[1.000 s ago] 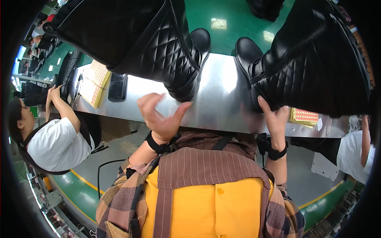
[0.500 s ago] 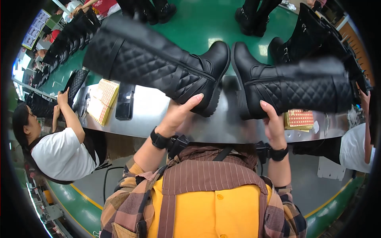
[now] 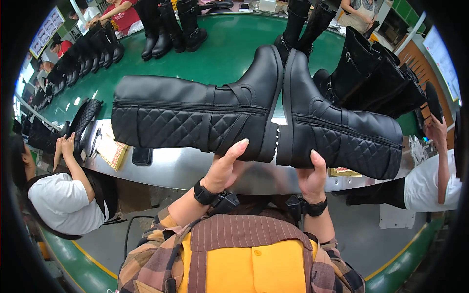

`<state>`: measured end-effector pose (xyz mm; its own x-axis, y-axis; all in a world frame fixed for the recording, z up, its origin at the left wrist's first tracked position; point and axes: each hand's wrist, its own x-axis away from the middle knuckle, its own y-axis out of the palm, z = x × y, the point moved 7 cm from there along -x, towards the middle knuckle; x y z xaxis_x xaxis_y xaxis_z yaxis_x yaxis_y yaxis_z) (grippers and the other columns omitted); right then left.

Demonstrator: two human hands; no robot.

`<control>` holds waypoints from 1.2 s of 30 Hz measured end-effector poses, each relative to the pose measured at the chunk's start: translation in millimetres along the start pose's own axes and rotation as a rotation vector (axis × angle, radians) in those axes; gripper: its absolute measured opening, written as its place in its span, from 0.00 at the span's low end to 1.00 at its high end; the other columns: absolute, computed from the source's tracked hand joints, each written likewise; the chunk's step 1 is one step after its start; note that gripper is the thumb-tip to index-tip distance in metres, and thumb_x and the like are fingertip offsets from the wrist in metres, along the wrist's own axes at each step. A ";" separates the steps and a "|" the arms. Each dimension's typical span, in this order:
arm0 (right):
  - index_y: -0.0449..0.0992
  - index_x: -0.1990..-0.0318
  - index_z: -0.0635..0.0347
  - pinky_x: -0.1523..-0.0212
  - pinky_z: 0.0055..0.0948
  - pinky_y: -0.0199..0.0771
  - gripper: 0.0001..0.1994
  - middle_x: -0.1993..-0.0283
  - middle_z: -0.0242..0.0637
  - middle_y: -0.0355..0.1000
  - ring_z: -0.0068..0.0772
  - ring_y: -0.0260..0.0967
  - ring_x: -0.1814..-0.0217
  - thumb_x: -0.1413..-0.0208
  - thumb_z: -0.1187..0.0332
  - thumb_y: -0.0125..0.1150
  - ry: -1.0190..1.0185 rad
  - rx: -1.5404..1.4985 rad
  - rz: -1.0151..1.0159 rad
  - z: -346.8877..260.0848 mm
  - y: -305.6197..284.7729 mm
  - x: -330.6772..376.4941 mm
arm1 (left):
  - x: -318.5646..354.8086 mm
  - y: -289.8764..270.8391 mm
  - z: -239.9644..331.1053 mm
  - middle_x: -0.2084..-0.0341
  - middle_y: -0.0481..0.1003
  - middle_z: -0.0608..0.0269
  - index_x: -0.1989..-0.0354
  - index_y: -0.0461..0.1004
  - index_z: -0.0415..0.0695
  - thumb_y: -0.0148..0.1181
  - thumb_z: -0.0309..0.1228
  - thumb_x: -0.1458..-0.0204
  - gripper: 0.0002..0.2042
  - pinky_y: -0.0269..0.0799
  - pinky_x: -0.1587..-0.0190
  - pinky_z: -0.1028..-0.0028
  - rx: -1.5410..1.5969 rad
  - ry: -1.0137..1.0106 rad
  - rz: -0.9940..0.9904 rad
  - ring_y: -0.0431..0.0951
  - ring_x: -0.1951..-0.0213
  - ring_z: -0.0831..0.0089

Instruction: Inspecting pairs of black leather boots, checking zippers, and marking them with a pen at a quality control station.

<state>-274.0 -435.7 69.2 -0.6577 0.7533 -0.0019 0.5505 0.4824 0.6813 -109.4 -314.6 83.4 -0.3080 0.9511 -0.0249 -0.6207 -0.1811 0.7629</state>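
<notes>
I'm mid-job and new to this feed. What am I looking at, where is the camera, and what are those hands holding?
No machine here: a person works with bare hands, and the one picture comes from a fisheye camera on their head, looking down, so straight edges bend. The left hand grips the left boot near its heel; the right hand grips the right boot. Both tall black quilted boots are held up sideways, soles facing each other, almost touching. Below them runs a shiny metal table bearing a dark phone-like slab, and beyond it a green belt carrying more black boots. Co-workers stand either side.
</notes>
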 end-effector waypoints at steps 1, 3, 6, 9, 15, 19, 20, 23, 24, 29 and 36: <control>0.76 0.49 0.67 0.40 0.37 0.70 0.20 0.48 0.40 0.76 0.37 0.74 0.45 0.42 0.60 0.55 0.016 0.026 -0.013 1.6 -3.1 -0.3 | 1.0 -3.4 -2.6 0.44 0.71 0.59 0.38 0.66 0.39 0.55 0.29 0.39 0.20 0.67 0.38 0.64 0.050 -0.038 -0.002 0.73 0.44 0.68; 0.76 0.49 0.68 0.40 0.37 0.70 0.20 0.48 0.40 0.76 0.37 0.73 0.45 0.43 0.62 0.55 0.031 0.046 -0.034 5.5 -7.5 -2.9 | 1.5 -12.0 -4.2 0.44 0.72 0.59 0.38 0.66 0.39 0.55 0.27 0.40 0.21 0.66 0.38 0.65 -0.022 -0.025 0.037 0.73 0.44 0.69; 0.74 0.45 0.65 0.36 0.34 0.66 0.19 0.45 0.37 0.74 0.34 0.70 0.41 0.46 0.74 0.59 -0.088 0.058 -0.053 3.8 -5.9 -13.8 | -5.1 -20.4 4.9 0.48 0.74 0.62 0.42 0.71 0.38 0.59 0.25 0.43 0.19 0.68 0.41 0.68 -0.204 0.142 0.088 0.74 0.47 0.72; 0.76 0.47 0.65 0.42 0.32 0.71 0.18 0.47 0.36 0.75 0.29 0.72 0.47 0.45 0.72 0.63 -0.252 0.507 -0.094 -0.2 8.8 -24.3 | -9.5 -16.6 12.9 0.55 0.78 0.66 0.49 0.77 0.38 0.61 0.29 0.42 0.14 0.70 0.45 0.74 -0.702 0.339 0.146 0.76 0.54 0.73; 0.76 0.48 0.65 0.42 0.31 0.70 0.17 0.48 0.36 0.75 0.29 0.71 0.47 0.43 0.66 0.65 -0.024 0.866 -0.165 16.2 28.6 -10.1 | -5.5 -22.2 -19.3 0.44 0.70 0.60 0.40 0.68 0.40 0.62 0.32 0.43 0.23 0.66 0.41 0.69 -0.564 0.029 0.298 0.69 0.45 0.70; 0.74 0.46 0.65 0.41 0.32 0.69 0.18 0.47 0.37 0.74 0.31 0.71 0.45 0.41 0.65 0.62 -0.158 0.887 -0.189 11.5 47.0 -12.6 | 3.9 -0.7 13.8 0.41 0.65 0.56 0.36 0.63 0.43 0.63 0.32 0.46 0.29 0.63 0.39 0.66 -0.935 0.415 0.135 0.64 0.41 0.66; 0.74 0.46 0.65 0.41 0.33 0.69 0.18 0.46 0.37 0.74 0.31 0.71 0.45 0.41 0.65 0.62 -0.191 0.892 -0.187 12.1 51.0 -19.3 | 6.0 5.7 19.5 0.40 0.63 0.55 0.35 0.61 0.44 0.63 0.32 0.47 0.30 0.62 0.38 0.65 -1.043 0.495 0.072 0.63 0.40 0.65; 0.73 0.44 0.65 0.40 0.33 0.69 0.19 0.45 0.38 0.74 0.32 0.70 0.44 0.40 0.65 0.59 -0.216 0.886 -0.184 19.6 57.7 -47.3 | 5.7 21.7 25.5 0.37 0.60 0.53 0.32 0.57 0.46 0.64 0.32 0.50 0.35 0.60 0.36 0.63 -1.314 0.625 -0.097 0.60 0.36 0.61; 0.72 0.44 0.65 0.40 0.34 0.69 0.19 0.45 0.38 0.73 0.32 0.70 0.44 0.39 0.64 0.59 -0.198 0.871 -0.182 22.5 56.7 -53.3 | 4.5 24.7 26.2 0.36 0.59 0.52 0.31 0.56 0.47 0.65 0.32 0.51 0.37 0.59 0.36 0.62 -1.358 0.637 -0.132 0.58 0.35 0.60; 0.70 0.42 0.65 0.39 0.35 0.68 0.20 0.43 0.39 0.72 0.34 0.70 0.42 0.37 0.63 0.55 -0.108 0.643 -0.180 22.5 38.0 -57.6 | -2.9 27.3 42.4 0.32 0.52 0.47 0.26 0.50 0.50 0.66 0.31 0.55 0.45 0.55 0.33 0.58 -1.064 0.605 -0.116 0.53 0.30 0.54; 0.67 0.39 0.64 0.37 0.37 0.67 0.21 0.41 0.41 0.71 0.37 0.69 0.40 0.35 0.62 0.51 0.076 0.112 -0.193 16.5 8.1 -49.2 | -36.8 -0.5 -0.4 0.37 0.61 0.66 0.26 0.44 0.51 0.50 0.43 0.34 0.32 0.66 0.39 0.72 -0.063 0.063 0.031 0.65 0.40 0.76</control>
<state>-228.7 -461.6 62.7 -0.7907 0.6085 -0.0664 0.4615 0.6639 0.5884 -98.1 -349.6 83.7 -0.3718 0.9273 -0.0439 -0.6534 -0.2279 0.7219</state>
